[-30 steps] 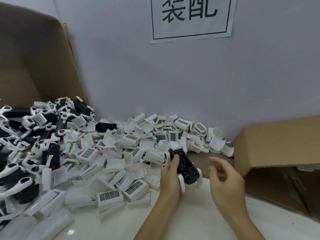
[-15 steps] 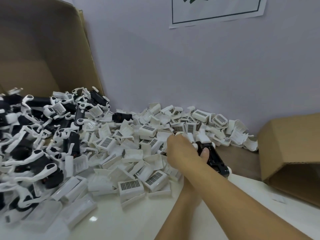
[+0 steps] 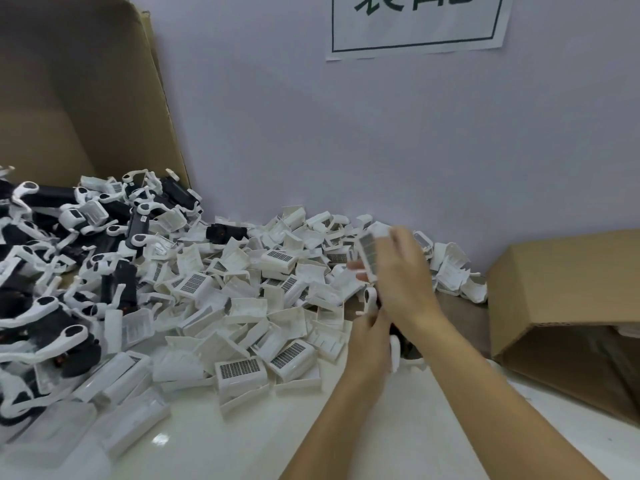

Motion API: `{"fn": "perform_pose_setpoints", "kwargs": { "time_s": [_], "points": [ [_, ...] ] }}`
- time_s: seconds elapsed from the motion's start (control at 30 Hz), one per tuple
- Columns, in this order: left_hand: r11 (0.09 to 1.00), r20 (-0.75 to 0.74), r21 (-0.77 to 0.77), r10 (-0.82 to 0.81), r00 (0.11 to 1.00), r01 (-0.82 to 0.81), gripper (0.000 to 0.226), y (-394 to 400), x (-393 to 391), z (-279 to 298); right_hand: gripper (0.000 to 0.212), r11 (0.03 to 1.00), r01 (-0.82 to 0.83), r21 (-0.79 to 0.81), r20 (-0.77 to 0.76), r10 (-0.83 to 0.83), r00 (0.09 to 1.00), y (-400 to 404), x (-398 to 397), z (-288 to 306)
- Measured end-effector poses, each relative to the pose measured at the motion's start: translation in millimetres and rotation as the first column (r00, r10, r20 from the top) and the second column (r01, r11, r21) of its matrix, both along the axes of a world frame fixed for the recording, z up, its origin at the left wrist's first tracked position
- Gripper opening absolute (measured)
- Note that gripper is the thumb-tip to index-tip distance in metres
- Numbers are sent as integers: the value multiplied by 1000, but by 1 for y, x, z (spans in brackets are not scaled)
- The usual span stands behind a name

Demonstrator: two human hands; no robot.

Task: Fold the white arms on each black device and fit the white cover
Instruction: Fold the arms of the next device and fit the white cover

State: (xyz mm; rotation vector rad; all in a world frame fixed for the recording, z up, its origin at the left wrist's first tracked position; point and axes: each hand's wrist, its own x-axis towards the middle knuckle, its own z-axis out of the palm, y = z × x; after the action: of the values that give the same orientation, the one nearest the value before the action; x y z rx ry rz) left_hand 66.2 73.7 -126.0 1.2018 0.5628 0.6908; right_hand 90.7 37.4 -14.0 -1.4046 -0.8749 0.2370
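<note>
White tabletop (image 3: 214,441): heap of spare covers (image 3: 239,299) toward its far-left edge. Left hand (image 3: 369,344) grips black device (image 3: 398,336) mid-table; right hand (image 3: 403,275) pinches white cover (image 3: 369,251) just above. Light, rigid, probably brittle plastic; best held by side edges.

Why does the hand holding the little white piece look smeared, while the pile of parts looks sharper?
Head view: the right hand and its white cover are motion-blurred; the left hand is sharper, and so is the pile of covers; the glossy table shows a small glare spot; the wide lens bends the cardboard box.
</note>
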Motion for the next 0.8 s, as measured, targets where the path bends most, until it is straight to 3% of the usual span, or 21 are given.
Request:
{"fn": "perform_pose_setpoints", "kwargs": {
  "time_s": [0.1, 0.27, 0.4, 0.43, 0.5, 0.57, 0.8],
  "points": [
    [998, 60, 11, -69, 996, 68, 34, -4, -3, 6, 27, 992, 1, 122, -366, 44, 929, -44, 23, -13],
    [997, 70, -37, -68, 995, 71, 34, -8, -5, 9, 21, 965, 222, 140, -579, -102, 809, -88, 51, -68],
    [994, 77, -89, -52, 996, 59, 43, -9, -6, 13, 15, 952, 213, 219, -733, 16, 680, -82, 57, -91],
    [994, 83, -93, -49, 995, 57, 50, -9, -7, 14, 13, 947, 178, 267, -718, 73, 692, -80, 57, -92],
    [995, 107, -82, -49, 993, 58, 56, -10, -6, 13, 28, 956, 93, 279, -606, 100, 789, -79, 60, -94],
    [998, 105, -38, -49, 993, 54, 56, -11, -7, 15, 37, 977, 113, 180, -512, -5, 859, -79, 61, -98],
    [983, 86, 181, -45, 995, 29, 48, -6, -15, 24, 21, 970, 229, 77, -315, -194, 929, -81, 57, -98]
  ]
}}
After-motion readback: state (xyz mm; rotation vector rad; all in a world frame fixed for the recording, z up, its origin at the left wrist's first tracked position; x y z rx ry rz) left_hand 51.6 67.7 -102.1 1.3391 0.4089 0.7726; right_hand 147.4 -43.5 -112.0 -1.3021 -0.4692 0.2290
